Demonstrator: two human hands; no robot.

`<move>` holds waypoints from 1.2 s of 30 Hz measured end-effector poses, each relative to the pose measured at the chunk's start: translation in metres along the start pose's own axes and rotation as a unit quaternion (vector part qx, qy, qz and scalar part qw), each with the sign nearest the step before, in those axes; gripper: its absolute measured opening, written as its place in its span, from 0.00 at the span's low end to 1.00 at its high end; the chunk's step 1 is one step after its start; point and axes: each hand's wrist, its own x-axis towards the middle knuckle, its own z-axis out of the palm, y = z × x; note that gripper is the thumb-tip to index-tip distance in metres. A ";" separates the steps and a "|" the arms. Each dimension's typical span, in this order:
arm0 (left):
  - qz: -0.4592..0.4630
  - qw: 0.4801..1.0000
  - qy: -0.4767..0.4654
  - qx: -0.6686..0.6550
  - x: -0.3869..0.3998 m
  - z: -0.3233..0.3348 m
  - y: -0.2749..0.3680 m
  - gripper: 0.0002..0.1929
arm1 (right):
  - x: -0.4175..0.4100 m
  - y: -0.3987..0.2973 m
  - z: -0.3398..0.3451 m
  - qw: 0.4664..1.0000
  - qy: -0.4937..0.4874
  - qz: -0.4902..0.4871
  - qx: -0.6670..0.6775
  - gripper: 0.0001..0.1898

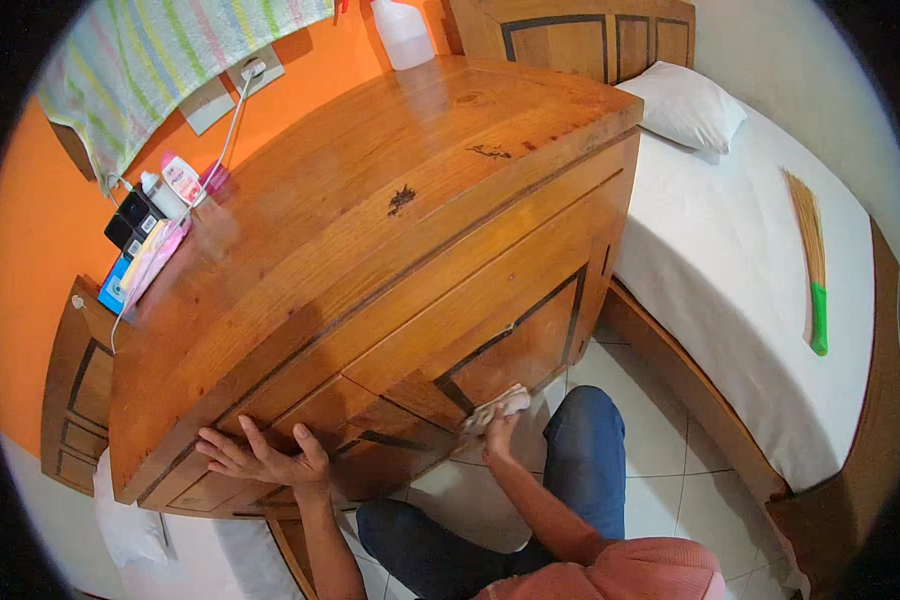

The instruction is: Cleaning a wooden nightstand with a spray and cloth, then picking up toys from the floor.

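A wooden cabinet (450,270) with dark-trimmed front panels stands before me, its polished top showing dark marks. My left hand (270,455) lies flat with fingers spread against the upper front of the cabinet, near its left end, and holds nothing. Lower down and to the right, my right hand (501,431) grips a crumpled pale cloth (498,409) against or close beside the lower front panel. I cannot tell how firmly the cloth touches the wood. Both my knees are bent below the cabinet front.
Bottles (182,180), dark boxes (133,217) and a plugged-in white cable crowd the cabinet's left rear. A translucent jug (403,36) stands at the back. To the right, a stick broom (810,262) lies on a bed (720,225); another bed (194,555) is at lower left.
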 end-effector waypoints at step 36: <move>0.009 1.000 0.009 0.021 0.001 -0.002 0.002 0.31 | 0.179 -0.180 -0.059 0.883 0.164 -0.387 -0.209 0.17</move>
